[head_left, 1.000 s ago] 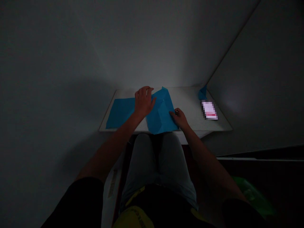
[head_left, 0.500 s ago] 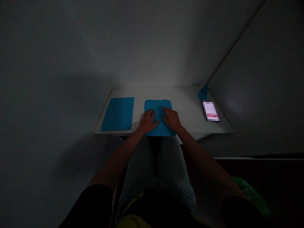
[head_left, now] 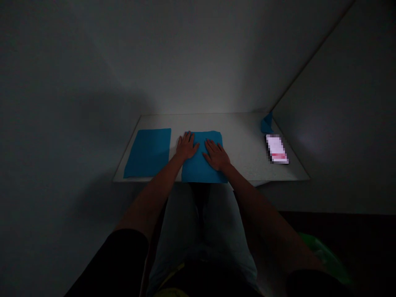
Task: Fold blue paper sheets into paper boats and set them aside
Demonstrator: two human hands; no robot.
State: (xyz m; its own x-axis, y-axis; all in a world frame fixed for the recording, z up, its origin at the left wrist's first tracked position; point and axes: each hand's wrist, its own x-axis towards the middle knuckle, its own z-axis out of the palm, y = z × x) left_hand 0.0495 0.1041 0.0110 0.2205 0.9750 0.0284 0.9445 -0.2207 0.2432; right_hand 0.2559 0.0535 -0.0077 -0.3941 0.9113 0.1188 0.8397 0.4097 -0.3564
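Fabric (head_left: pixel 202 170), seemingly, lies flat beneath the spread fingers (head_left: pixel 186 140) of both hands.

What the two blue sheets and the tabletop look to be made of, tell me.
The left sheet and middle sheet: matte, perhaps paper or thin cloth, judging by their even blue and limp-looking edges. The tabletop: pale, low-sheen, possibly painted or laminated board, given its flat face. Dim light leaves both open.

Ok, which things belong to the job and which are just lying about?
Likely in the job:
middle blue sheet, left hand and right hand on it
left blue sheet, similar

Likely lying about:
lit phone
green object, lower right
small blue piece by the phone, role unclear
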